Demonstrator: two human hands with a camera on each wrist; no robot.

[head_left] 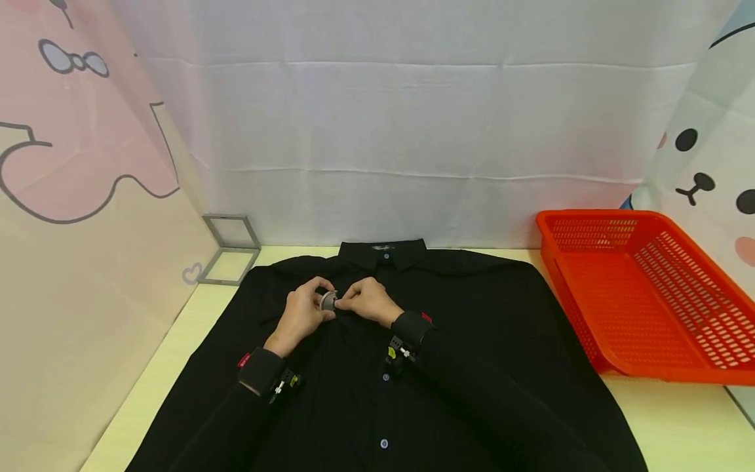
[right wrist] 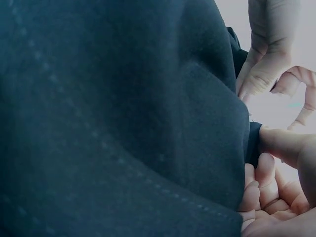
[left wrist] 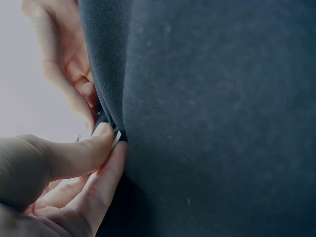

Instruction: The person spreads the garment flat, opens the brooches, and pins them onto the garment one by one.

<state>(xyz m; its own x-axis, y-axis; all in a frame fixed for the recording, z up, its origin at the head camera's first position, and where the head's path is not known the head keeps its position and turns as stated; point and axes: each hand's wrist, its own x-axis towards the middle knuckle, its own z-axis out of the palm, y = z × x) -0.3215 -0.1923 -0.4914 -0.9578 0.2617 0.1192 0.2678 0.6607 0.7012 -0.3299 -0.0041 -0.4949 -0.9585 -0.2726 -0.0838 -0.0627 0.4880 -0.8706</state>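
A black button-up shirt (head_left: pixel 386 406) lies spread out, collar away from me. Over its left chest my left hand (head_left: pixel 299 318) holds a small round grey badge (head_left: pixel 328 301) between thumb and fingers. In the left wrist view the badge shows only as a thin pale edge (left wrist: pixel 116 138) beside dark cloth. My right hand (head_left: pixel 371 303) meets the badge's right side, thumb and fingertip together. A fold of dark cloth (right wrist: pixel 254 144) is pinched there in the right wrist view. The badge's back is hidden from me.
A red plastic basket (head_left: pixel 655 314) stands to the right of the shirt. At the back left, a grey square frame (head_left: pixel 230 249) leans by the curtain. White cloth (head_left: pixel 383 131) hangs behind the pale table (head_left: pixel 177 347), with printed cloths at both sides.
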